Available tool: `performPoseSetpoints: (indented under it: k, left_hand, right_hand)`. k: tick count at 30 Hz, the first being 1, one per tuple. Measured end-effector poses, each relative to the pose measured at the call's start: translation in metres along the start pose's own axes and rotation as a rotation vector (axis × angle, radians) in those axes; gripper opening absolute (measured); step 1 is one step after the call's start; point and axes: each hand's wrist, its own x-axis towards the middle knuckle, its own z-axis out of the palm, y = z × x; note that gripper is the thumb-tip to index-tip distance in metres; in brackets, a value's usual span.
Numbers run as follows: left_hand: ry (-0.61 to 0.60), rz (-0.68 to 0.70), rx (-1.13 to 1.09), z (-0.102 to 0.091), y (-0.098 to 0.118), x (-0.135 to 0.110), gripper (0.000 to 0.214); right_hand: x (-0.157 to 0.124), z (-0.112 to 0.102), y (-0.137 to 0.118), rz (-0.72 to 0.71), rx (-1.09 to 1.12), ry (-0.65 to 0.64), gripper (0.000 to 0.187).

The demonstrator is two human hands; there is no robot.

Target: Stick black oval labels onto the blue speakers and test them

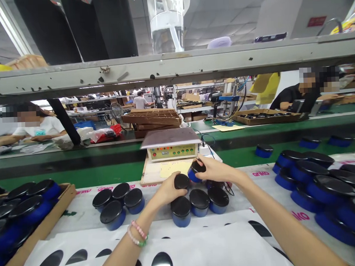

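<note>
My left hand is wrapped round a small blue round unit with a black top, held just above the bench. A second blue unit, tilted, is gripped by my right hand in front of a beige tester box with red and green lights. Three more blue units stand in a row just below my hands. A group of several units sits to the left.
A cardboard tray full of blue units is at the left edge. Many more units lie piled at the right. A green conveyor belt runs behind the bench. Other people sit beyond it, one at left and one at right.
</note>
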Motion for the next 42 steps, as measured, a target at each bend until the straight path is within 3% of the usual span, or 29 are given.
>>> performPoseSetpoints:
  k: [3,8,12,18,22,24,28,32,37,42]
  left_hand:
    - [0.047,0.092,-0.040,-0.002,0.025,-0.006,0.088]
    - [0.058,0.288,-0.070,-0.004,0.075,-0.023,0.060]
    - [0.112,0.396,-0.005,-0.004,0.087,-0.033,0.065]
    - [0.155,0.386,0.180,-0.010,0.087,-0.037,0.068]
    - [0.179,0.157,0.456,-0.039,0.073,-0.026,0.079]
    - [0.170,0.040,0.532,-0.060,0.055,-0.019,0.070]
    - [-0.018,-0.156,0.626,-0.093,0.012,-0.011,0.033]
    - [-0.146,-0.272,0.702,-0.108,-0.013,-0.013,0.030]
    - [-0.146,-0.305,0.757,-0.101,0.000,-0.018,0.034]
    - [-0.152,-0.067,0.622,-0.050,0.023,-0.015,0.056]
  right_hand:
    - [-0.007,-0.006,-0.019,-0.053,0.096,0.097,0.022]
    - [-0.023,-0.003,-0.047,-0.110,0.226,0.206,0.011]
    - [-0.028,0.001,-0.057,-0.094,0.282,0.277,0.013]
    - [-0.019,0.009,-0.068,-0.056,0.241,0.362,0.017]
    - [-0.021,0.012,-0.067,-0.071,0.140,0.355,0.024]
    - [-0.028,0.014,-0.064,-0.077,0.090,0.325,0.022]
    - [-0.038,0.018,-0.053,-0.044,-0.013,0.243,0.013]
    - [-0.037,0.015,-0.032,0.011,-0.105,0.188,0.009]
    - [-0.047,0.017,-0.024,-0.061,-0.181,-0.049,0.017]
    - [-0.046,0.035,-0.030,-0.092,-0.241,-0.146,0.027]
